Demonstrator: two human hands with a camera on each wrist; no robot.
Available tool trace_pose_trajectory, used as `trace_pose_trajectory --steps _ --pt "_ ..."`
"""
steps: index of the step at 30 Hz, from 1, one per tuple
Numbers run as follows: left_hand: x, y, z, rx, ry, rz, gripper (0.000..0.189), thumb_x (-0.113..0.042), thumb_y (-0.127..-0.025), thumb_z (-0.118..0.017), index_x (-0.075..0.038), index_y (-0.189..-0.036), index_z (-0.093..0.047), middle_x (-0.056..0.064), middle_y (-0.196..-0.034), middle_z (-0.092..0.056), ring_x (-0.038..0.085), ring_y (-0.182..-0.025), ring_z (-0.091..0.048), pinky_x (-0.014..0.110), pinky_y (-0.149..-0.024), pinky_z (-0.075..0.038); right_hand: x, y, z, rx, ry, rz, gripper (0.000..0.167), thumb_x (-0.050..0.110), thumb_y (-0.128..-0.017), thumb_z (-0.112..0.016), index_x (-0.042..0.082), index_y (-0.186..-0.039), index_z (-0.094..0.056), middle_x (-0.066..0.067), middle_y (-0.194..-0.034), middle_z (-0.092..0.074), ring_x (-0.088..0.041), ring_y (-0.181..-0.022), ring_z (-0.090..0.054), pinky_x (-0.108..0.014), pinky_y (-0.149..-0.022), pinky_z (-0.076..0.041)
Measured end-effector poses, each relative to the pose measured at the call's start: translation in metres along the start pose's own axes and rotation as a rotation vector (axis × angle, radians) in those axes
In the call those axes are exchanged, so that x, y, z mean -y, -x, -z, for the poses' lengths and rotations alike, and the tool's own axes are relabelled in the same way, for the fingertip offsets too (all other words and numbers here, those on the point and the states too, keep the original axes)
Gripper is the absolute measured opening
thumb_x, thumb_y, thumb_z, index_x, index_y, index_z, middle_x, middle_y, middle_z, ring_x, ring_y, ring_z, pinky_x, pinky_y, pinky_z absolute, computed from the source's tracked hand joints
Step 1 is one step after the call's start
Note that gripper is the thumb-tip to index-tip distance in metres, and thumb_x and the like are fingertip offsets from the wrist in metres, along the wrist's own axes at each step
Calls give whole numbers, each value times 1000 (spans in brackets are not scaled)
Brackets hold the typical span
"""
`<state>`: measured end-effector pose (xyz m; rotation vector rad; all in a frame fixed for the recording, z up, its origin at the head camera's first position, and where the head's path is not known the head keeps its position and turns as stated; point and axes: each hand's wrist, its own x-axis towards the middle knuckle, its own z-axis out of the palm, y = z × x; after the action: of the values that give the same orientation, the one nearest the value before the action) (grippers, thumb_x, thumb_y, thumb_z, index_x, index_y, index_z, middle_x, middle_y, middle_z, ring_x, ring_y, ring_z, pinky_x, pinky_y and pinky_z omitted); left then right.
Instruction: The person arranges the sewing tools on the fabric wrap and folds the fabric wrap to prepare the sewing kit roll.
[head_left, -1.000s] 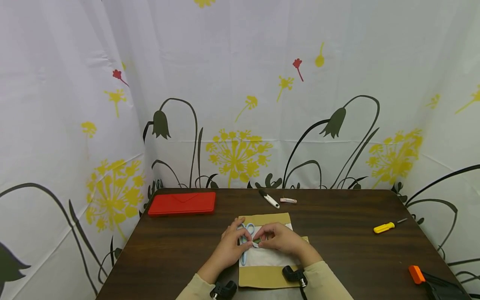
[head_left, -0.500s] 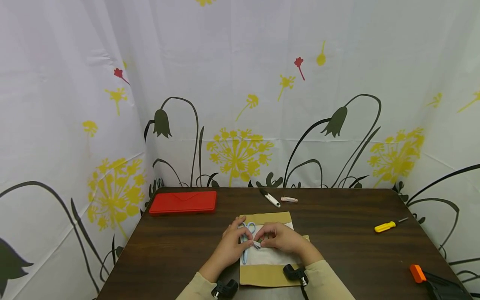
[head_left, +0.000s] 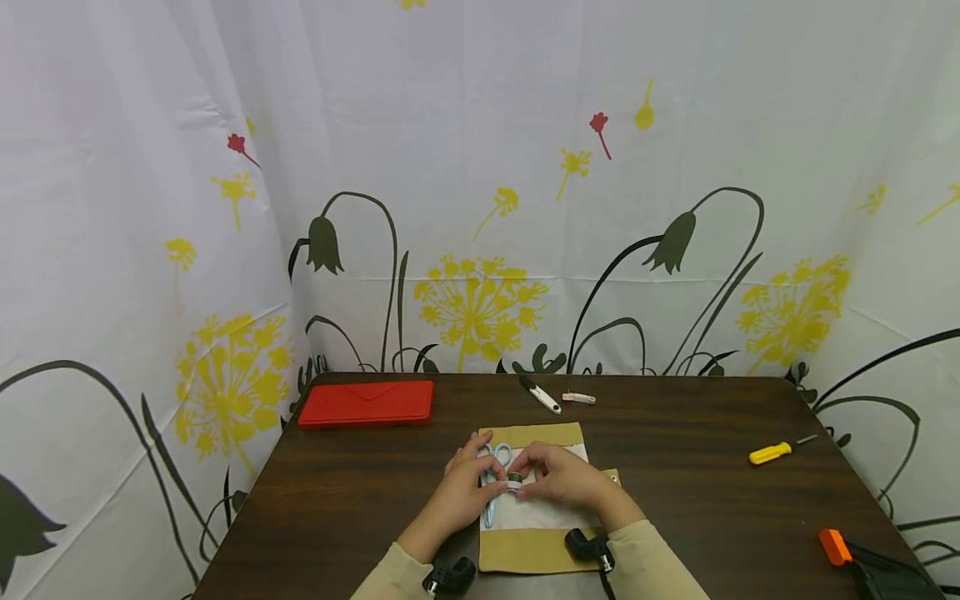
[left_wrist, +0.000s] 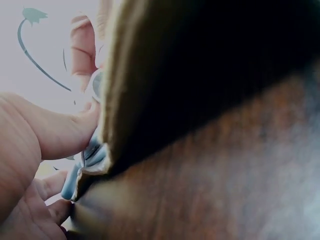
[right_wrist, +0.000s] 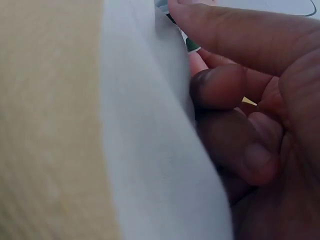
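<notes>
In the head view, the green spool [head_left: 515, 477] is held between thumb and forefinger of the right hand [head_left: 561, 477], at 9 o'clock from it and 3 o'clock from the left hand [head_left: 465, 487], by which the white band [head_left: 513, 485] is apparently pinched, crossing the spool's 6 o'clock side. Its long axis cannot be told.

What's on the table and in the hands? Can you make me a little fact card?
Left hand: seems to pinch the white band
Right hand: holds the green spool by its fingertips
Underneath: tan-and-white cloth
Scissors: light blue, on the cloth, partly behind the left hand
Far side: red case, black-and-white tool, small white clip
Right side: yellow screwdriver, black-and-orange thing partly out of view
</notes>
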<state>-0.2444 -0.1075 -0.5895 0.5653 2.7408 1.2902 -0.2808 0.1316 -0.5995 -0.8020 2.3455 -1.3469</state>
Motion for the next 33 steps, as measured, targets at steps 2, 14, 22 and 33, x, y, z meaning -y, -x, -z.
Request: trace_pose_trajectory --steps 2,14,22,33 --pt "0 0 0 1 -6 -3 18 -17 -97 -82 -24 -86 -70 24 -171 -43 56 -165 -21 84 -124 -15 1 0 1 3 10 4 26 23 -92 -90 22 -115 -80 4 -108 -70 -7 -83 -56 -22 -72 -48" --pt "1 -1 1 11 -28 -16 19 -18 -96 -83 -25 -86 -68 25 -170 -43 57 -165 -21 84 -123 -16 2 1 6 59 25 37 27 22 -93 -88 23 -119 -82 -1 -105 -70 -3 -76 -52 -19 -68 -44" --pt "2 1 -1 31 -54 -36 19 -18 -98 -80 -25 -88 -66 27 -171 -40 58 -165 -19 82 -125 -14 3 2 4 72 -9 51 23 18 -91 -89 16 -113 -82 -7 -98 -67 -3 -75 -53 -18 -66 -43" --pt "8 3 -2 30 -32 -108 15 -22 -102 -76 -24 -95 -63 31 -171 -37 65 -162 -16 84 -122 -11 1 2 4 79 -17 38 26 19 -91 -89 16 -116 -82 -5 -101 -69 -3 -74 -53 -19 -65 -44"
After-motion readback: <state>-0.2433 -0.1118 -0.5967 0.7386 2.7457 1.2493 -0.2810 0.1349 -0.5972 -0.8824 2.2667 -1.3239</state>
